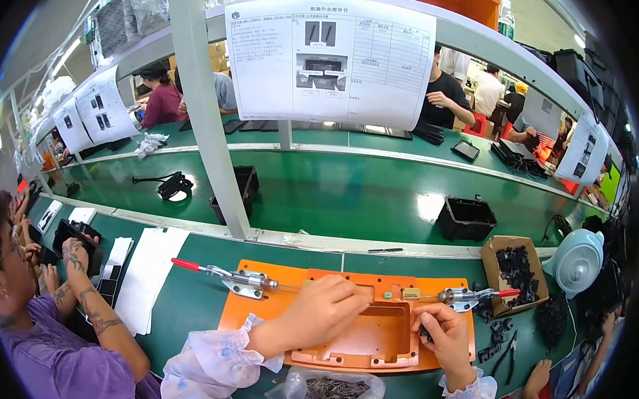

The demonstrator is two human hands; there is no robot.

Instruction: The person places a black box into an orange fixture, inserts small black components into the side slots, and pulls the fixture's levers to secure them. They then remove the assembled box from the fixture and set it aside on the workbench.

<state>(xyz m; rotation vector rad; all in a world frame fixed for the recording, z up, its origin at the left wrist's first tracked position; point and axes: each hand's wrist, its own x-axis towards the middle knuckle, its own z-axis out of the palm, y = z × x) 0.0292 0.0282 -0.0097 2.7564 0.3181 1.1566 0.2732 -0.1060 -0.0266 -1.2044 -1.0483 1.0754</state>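
Note:
An orange fixture [240, 311] with a recessed rectangular middle lies on the bench in front of me. My left hand [322, 312] reaches over its back left part, fingers curled together; whatever they hold, if anything, is hidden. At the right side of the recess my right hand [443, 337] pinches a small black part [425, 335]. Toggle clamps with red handles, a left one [248, 282] and a right one [466, 297], are mounted on the fixture. Close below its front edge sits a clear plastic bag [287, 392] of thin metal pins [334, 394].
To the right stand a cardboard box [499, 250] of black parts and a pale blue fan [575, 264]; pliers [505, 359] and loose black pieces [495, 337] lie nearer. White sheets [144, 284] and a co-worker in purple [70, 356] are left. Black housings [467, 219] rest on the green conveyor beyond.

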